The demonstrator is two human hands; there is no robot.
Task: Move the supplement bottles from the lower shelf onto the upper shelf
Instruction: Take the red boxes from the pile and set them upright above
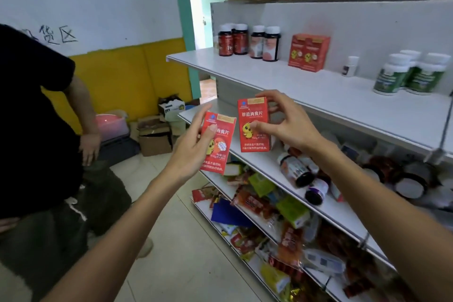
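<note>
Red boxes were gripped in both hands: one box was held tilted by the left hand, the other box upright by the right hand, between the shelves. Supplement bottles lay toppled on the lower shelf (others stood on the upper shelf).

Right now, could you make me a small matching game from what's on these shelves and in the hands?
Things:
1. left hand
2. green-label bottles
3. dark bottles
4. paired red boxes

States:
A. lying tipped over on the lower shelf
B. standing at the upper shelf's right end
C. holding a tilted red box
D. standing mid upper shelf

Pairs: 1-C, 2-B, 3-A, 4-D
</note>
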